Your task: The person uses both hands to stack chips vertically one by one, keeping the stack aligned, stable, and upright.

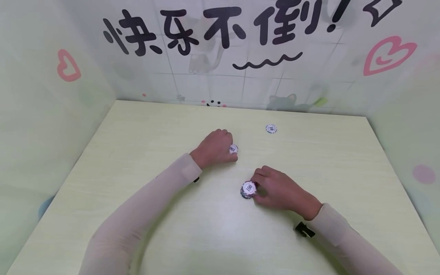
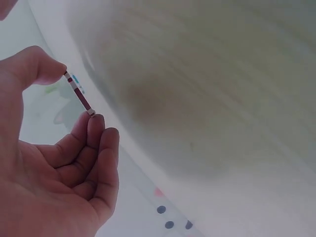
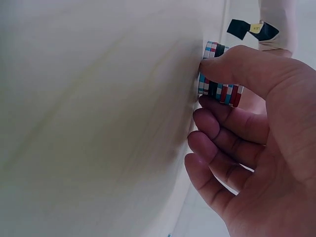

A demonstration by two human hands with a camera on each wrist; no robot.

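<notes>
Between thumb and fingertips my left hand (image 1: 216,147) pinches a single poker chip (image 1: 233,148) marked 100. In the left wrist view the chip (image 2: 79,94) is seen edge-on, dark red and white, apart from the tabletop. Nearer the front, my right hand (image 1: 278,188) grips the side of a stack of poker chips (image 1: 248,189) whose top one reads 100. The right wrist view shows the stack's edges (image 3: 222,95) in red, blue, black and white, with the thumb on one side and fingers on the other. The stack's base appears to meet the table.
Another poker chip (image 1: 271,128), marked 10, lies flat toward the back of the pale wooden table (image 1: 144,126). A printed wall (image 1: 206,86) rises along the table's rear edge, with side walls left and right. A black clip (image 1: 304,229) hangs by the right sleeve.
</notes>
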